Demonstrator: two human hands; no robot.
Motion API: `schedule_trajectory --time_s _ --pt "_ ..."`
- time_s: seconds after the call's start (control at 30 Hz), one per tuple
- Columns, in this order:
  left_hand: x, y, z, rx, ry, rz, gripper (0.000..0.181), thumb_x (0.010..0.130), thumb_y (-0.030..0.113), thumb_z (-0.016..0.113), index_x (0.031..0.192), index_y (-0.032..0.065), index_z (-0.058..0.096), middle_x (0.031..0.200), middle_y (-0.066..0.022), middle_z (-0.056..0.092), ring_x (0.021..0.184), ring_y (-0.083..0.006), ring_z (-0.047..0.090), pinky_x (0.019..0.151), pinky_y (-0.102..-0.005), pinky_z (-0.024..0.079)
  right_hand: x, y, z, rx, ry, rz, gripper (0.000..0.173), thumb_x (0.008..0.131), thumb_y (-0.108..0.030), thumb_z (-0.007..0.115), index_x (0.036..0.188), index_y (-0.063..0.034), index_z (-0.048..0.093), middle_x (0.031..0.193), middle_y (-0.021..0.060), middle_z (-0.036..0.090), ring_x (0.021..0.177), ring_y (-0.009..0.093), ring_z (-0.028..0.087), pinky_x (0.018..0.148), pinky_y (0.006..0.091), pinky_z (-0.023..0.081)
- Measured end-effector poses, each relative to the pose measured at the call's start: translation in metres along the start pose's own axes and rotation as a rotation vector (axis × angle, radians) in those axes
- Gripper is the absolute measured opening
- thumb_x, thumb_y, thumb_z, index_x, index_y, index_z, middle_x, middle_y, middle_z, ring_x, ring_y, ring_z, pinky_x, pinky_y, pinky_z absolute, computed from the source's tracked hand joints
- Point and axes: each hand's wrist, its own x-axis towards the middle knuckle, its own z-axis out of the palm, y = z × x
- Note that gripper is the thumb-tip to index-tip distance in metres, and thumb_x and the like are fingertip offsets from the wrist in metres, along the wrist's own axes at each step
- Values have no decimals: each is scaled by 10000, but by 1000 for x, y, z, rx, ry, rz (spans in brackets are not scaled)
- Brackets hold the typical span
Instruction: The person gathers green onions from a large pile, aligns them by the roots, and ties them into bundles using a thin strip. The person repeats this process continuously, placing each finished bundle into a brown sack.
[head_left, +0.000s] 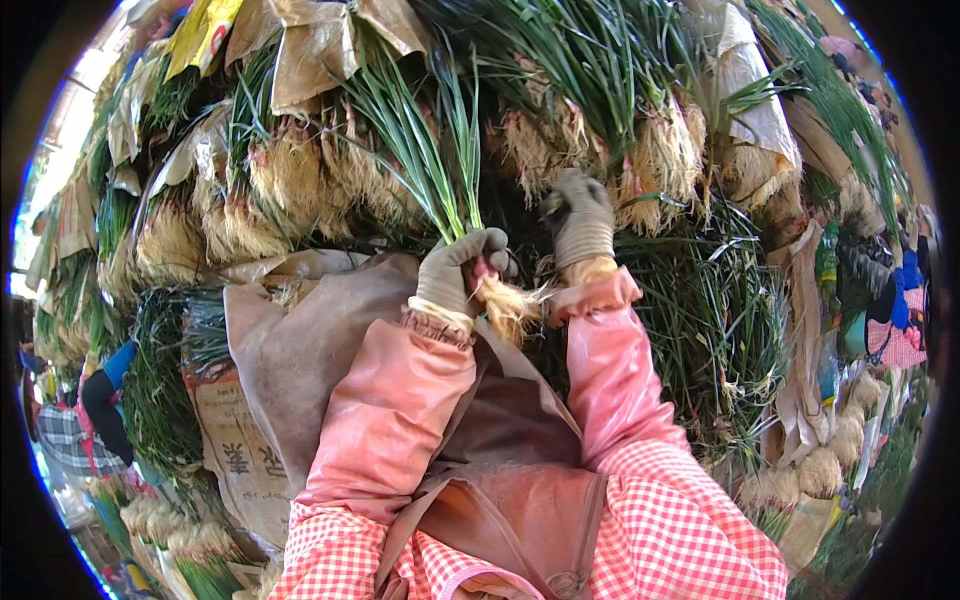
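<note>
My left hand (461, 266), in a grey-beige glove, is closed around the pinkish bulb end of a small bunch of green onions (424, 154). Their long green leaves point up and away, while the pale stringy roots (511, 306) hang out on the right of my fist. My right hand (577, 214), gloved too, is a short way to the right, just below some hanging roots (536, 146) of the piled onions. Its fingers curl away from me and look dark at the tips; whether something is between them is hidden. A brown apron (517, 420) covers my lap.
Tied-looking onion bundles (289, 169) with bushy roots line the far side, partly under brown sacking (311, 64). Loose green leaves (697, 322) heap at my right. A printed sack (244, 450) lies left. Other people sit nearby, one sleeve (120, 367) at left.
</note>
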Motion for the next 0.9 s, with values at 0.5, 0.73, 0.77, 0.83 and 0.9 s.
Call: schedule_trajectory --time_s 0.5,0.73,0.77,0.83,0.9 --pt "-30 47 27 -13 -359 232 235 832 245 574 911 26 542 610 -10 499 519 -124 471 654 -309 432 18 -4 -74 -1240 -122 -559 200 780 -148 589 955 -58 555 902 112 588 826 252 578 783 341 474" --pt "-9 -1 17 -15 -201 76 194 770 160 647 849 104 478 620 -28 501 498 -168 484 614 -355 440 47 -90 -63 -949 255 -589 97 774 -127 635 867 -100 638 776 47 641 625 98 556 587 240 464" --pt "-8 -4 17 23 -183 94 185 764 154 645 830 105 479 613 -28 493 500 -168 482 607 -353 435 61 -104 -73 -524 163 -526 99 775 -72 618 873 -67 623 762 31 641 601 61 522 545 183 431" --pt "-5 -3 27 67 -195 79 205 776 180 626 762 96 439 590 -15 424 502 -154 426 607 -348 398 79 -103 -102 -803 40 -623 106 770 -64 613 874 -45 605 797 84 635 661 138 568 598 241 455" --pt "-3 -5 25 136 -133 141 217 770 181 629 754 97 429 587 -18 424 499 -156 430 594 -346 400 49 -99 -88 -1324 264 -704 163 763 -74 617 915 -24 587 886 152 612 797 246 601 701 332 469"
